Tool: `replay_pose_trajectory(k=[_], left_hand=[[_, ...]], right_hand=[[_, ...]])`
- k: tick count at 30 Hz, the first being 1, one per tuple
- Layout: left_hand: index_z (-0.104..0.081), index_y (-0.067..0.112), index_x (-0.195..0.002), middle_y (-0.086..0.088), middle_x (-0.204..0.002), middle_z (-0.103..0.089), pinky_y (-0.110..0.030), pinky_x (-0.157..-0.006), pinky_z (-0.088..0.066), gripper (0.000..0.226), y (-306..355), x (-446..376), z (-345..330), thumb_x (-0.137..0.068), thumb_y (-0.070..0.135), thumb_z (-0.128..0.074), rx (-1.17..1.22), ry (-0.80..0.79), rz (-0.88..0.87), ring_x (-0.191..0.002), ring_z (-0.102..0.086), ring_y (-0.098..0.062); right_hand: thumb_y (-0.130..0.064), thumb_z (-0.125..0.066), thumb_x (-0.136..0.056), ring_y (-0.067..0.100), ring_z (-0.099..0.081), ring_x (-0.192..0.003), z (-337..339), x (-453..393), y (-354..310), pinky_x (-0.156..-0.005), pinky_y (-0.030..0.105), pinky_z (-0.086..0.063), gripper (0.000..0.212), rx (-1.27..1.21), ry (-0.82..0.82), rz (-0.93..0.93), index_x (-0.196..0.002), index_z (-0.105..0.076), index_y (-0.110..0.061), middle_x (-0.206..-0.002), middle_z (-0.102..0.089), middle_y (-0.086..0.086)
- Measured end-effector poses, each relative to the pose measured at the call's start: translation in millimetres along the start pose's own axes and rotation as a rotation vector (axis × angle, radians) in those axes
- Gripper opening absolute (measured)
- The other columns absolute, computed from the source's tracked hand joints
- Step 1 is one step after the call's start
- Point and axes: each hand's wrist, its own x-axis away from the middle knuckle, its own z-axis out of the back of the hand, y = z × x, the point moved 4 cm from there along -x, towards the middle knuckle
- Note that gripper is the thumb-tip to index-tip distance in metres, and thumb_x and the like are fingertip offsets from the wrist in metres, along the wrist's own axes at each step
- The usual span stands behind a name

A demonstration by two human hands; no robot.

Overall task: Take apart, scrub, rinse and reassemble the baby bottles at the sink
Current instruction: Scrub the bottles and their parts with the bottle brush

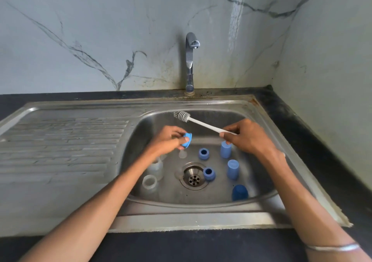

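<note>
A bangle [332, 247] is worn on the right forearm, nearest the camera. Both arms are stretched over the sink [201, 219], hands well apart above the basin.

On the basin floor, nearest: a dark blue cap [240, 192] at right, a clear bottle [149, 182] lying at left with its mouth toward the camera, a second clear bottle [156, 166] just behind it, partly hidden by the left forearm. The drain [194, 176] is set at centre. A blue ring [209, 173] stands just right of the drain; a second ring [203, 153] is seen farther back. Two light blue caps are seen at right: one [233, 169] beside the near ring, one [225, 149] farther back, below the right hand. A clear teat [182, 154] lies below the left hand.

A third blue ring [187, 140] is pinched by the left hand [169, 141], thumb across its front. A brush [201, 122] is gripped at the handle end by the right hand [245, 136], fingers curled round it; the bristle head points away to the left, held clear of the ring.

Farthest: the tap [190, 60], no water seen, against a marbled wall [100, 30]. A ribbed drainboard [60, 141] lies at left.
</note>
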Motion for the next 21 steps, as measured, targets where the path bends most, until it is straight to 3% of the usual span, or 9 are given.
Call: replay_pose_trajectory(k=[4, 8, 13, 18, 21], left_hand=[[-0.058, 0.000, -0.125, -0.020, -0.103, -0.065, -0.022, -0.067, -0.060, 0.026, -13.5, 10.8, 40.8, -0.101, 0.001, -0.051, 0.480, 0.206, 0.131, -0.080, -0.067, -0.026], [-0.059, 0.003, -0.122, -0.016, -0.100, -0.065, -0.023, -0.065, -0.060, 0.025, -17.2, 2.5, 53.9, -0.106, 0.006, -0.041, 0.713, 0.291, 0.152, -0.083, -0.064, -0.027], [-0.062, 0.000, -0.123, -0.017, -0.100, -0.066, -0.025, -0.069, -0.057, 0.031, -13.0, -6.4, 43.1, -0.107, 0.008, -0.037, 0.657, 0.202, 0.103, -0.082, -0.061, -0.025], [-0.056, -0.010, -0.126, -0.014, -0.089, -0.064, -0.020, -0.063, -0.054, 0.031, -13.0, -14.2, 40.5, -0.106, 0.005, -0.038, 0.504, 0.194, -0.002, -0.074, -0.056, -0.021], [-0.058, -0.007, -0.128, -0.018, -0.101, -0.065, -0.019, -0.065, -0.055, 0.030, -11.8, -18.1, 42.3, -0.105, 0.002, -0.041, 0.457, 0.199, -0.080, -0.080, -0.058, -0.020]], right_hand=[[-0.034, -0.071, -0.090, 0.000, -0.059, -0.078, 6.0, 4.3, -3.7, -0.075, 0.023, -0.041, 0.022, -0.037, -0.039, -0.003, -0.112, -0.075, -0.033, -0.090, -0.071, -0.010], [-0.033, -0.073, -0.088, 0.002, -0.058, -0.083, 5.8, 7.1, -8.4, -0.081, 0.023, -0.041, 0.025, -0.009, -0.073, -0.005, -0.113, -0.074, -0.033, -0.105, -0.073, -0.010], [-0.039, -0.076, -0.084, 0.005, -0.065, -0.091, 0.5, 8.3, -16.6, -0.084, 0.025, -0.050, 0.026, 0.069, -0.009, 0.036, -0.110, -0.074, -0.039, -0.107, -0.074, -0.013], [-0.044, -0.071, -0.088, 0.005, -0.048, -0.062, 14.8, 20.3, -24.7, -0.058, 0.021, -0.038, 0.025, 0.221, 0.199, 0.014, -0.113, -0.072, -0.042, -0.093, -0.074, -0.006], [-0.043, -0.068, -0.090, 0.015, -0.056, -0.075, 6.2, 19.9, -24.7, -0.074, 0.030, -0.047, 0.028, 0.217, 0.137, -0.064, -0.118, -0.071, -0.038, -0.096, -0.072, -0.003]])
